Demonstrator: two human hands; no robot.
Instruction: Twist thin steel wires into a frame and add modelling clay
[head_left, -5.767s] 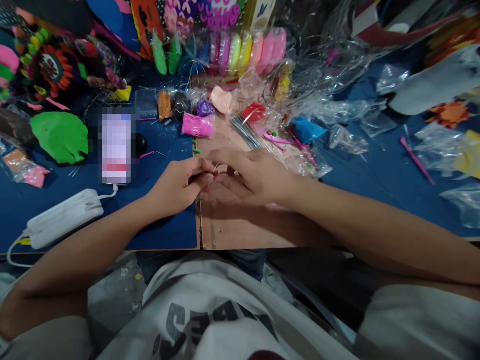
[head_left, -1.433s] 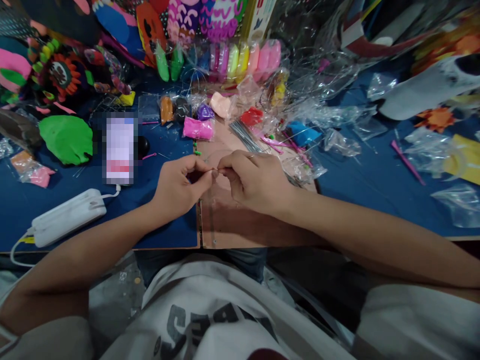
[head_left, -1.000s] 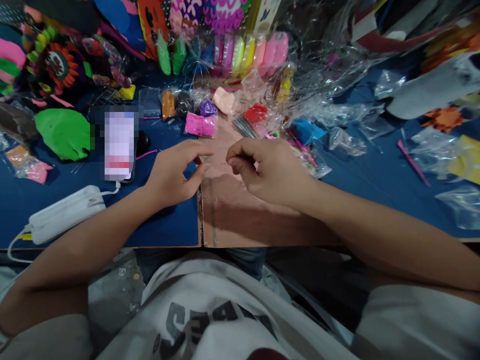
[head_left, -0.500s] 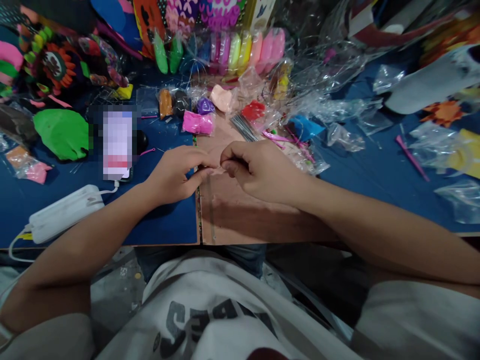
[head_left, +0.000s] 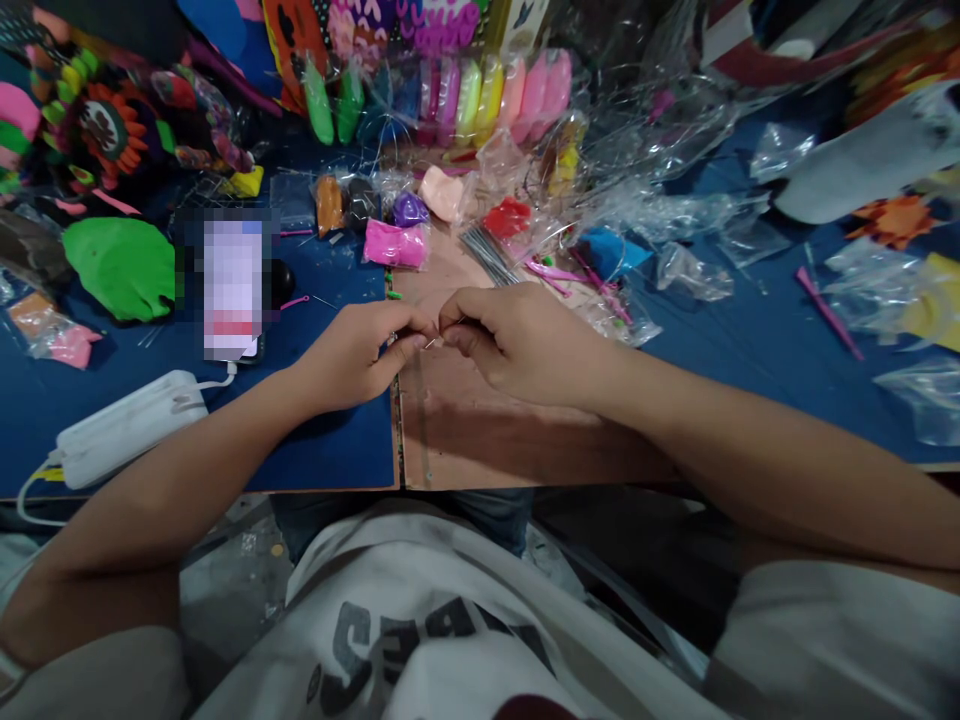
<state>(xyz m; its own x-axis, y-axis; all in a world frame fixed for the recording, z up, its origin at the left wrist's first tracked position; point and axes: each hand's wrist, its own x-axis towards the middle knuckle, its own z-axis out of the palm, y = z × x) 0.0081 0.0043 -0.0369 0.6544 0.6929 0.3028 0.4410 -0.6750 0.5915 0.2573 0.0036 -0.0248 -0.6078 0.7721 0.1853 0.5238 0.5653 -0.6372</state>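
Both hands meet over the bare wooden part of the table, fingertips almost touching. My left hand [head_left: 364,350] pinches a thin, pale wire [head_left: 430,345] between thumb and forefinger. My right hand [head_left: 517,340] is closed, its thumb and curled forefinger on the same thin piece; most of it is hidden by the fingers. Just behind my right hand lies a bundle of grey wires [head_left: 487,254]. A bagged pink clay block [head_left: 396,244] and a red clay lump [head_left: 508,217] sit beyond the hands.
A phone [head_left: 232,285] with a blurred screen is cabled to a white power bank [head_left: 131,428] on the left. Beside it lies flattened green clay [head_left: 120,268]. Purple tools [head_left: 829,312] and clear plastic bags [head_left: 697,273] are on the right; bagged clay sticks [head_left: 469,100] line the back.
The fingertips of both hands have shifted slightly, and a bit more of the thin wire shows between them. Things on the table stay in place.
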